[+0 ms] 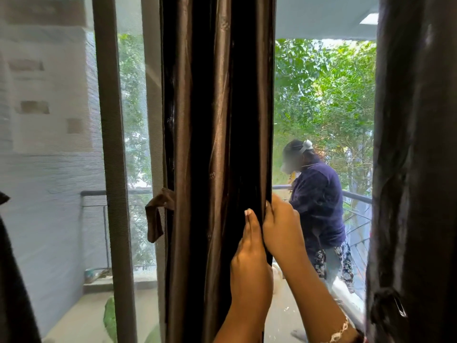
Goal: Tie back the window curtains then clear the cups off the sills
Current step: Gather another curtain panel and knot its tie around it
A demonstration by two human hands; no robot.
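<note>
A dark brown satin curtain (217, 144), drawn into a narrow column of vertical folds, hangs in the middle of the view in front of a balcony window. A grey-brown mesh screen frame (112, 144) stands on its left and a bright pane on its right. The left hand (249, 263) rises from the bottom edge and lies flat against the front of the folds, its fingers (248, 219) straight and pointing upward, pressing the cloth without curling round it. The right hand (282, 226) reaches in from the lower right with a thin beaded bracelet (340, 331) on its wrist. It grips the curtain's right edge, fingers curled round the fabric just beside the left fingertips. A matching brown fabric tie-back strip (155, 215) dangles in a loose loop from the curtain's left edge, at about the height of the hands and apart from both. A second dark curtain (415, 169) fills the right side of the view, with a silver safety pin (401, 309) fastened low on it. Beyond the pane a person in a navy top (319, 201) stands on the balcony, bent toward a dark metal railing (357, 197), with green trees (326, 95) behind.
</note>
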